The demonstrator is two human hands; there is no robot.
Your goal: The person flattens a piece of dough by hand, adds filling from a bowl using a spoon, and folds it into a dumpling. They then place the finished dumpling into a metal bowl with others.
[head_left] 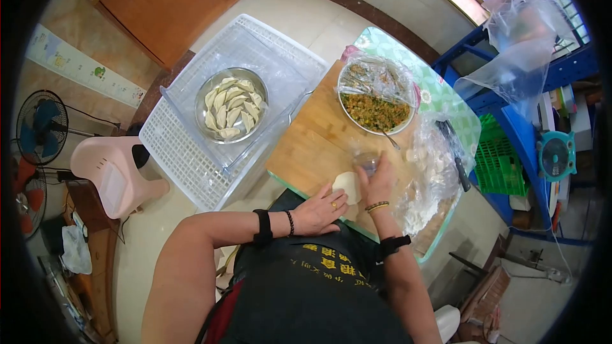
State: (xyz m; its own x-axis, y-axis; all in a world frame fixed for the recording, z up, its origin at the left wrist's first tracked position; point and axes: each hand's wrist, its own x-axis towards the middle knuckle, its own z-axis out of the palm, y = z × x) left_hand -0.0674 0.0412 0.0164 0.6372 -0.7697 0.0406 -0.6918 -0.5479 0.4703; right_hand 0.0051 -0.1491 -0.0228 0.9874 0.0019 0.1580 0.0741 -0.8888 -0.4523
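Beside the white tray [191,153], on the board [319,134] below the filling bowl [376,111], you seem to be flattening dough [346,186] — one piece, at the near edge. Your left hand [317,211] lies flat and empty, fingertips steadying it. Your right hand [377,183] is curled round a small clear cup [368,162] just beside it. The next move calls for even pressure, I judge — thin, untorn. The yellow lettering on your apron [319,293] is too small to read.
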